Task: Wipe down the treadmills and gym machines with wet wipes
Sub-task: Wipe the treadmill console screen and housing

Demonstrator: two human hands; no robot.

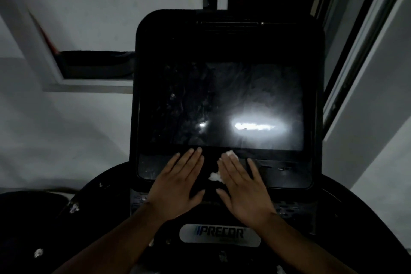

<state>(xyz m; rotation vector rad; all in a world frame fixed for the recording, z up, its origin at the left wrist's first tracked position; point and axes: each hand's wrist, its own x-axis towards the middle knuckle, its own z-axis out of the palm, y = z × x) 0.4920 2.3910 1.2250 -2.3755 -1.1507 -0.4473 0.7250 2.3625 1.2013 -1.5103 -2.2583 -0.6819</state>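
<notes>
Right now both my hands lie flat on the dark strip just below the screen (pixel 222 104) of the console (pixel 229 40). My left hand (pixel 178 184) is spread wide, fingers straight and close together, tips touching the screen's lower edge, thumb out to the right; it holds nothing. My right hand (pixel 242 187) is just beside it, also flat with straight fingers, pressing the wipe (pixel 215 176) against the strip. The white wipe is crumpled under my palm and fingers and shows past my fingertips and again beside my index finger, in the gap between the hands. Both forearms rise from the bottom edge and angle inward. The screen is off, smeared, and catches a bright glare low on its right. A Precor badge (pixel 220 234) sits between my wrists.
</notes>
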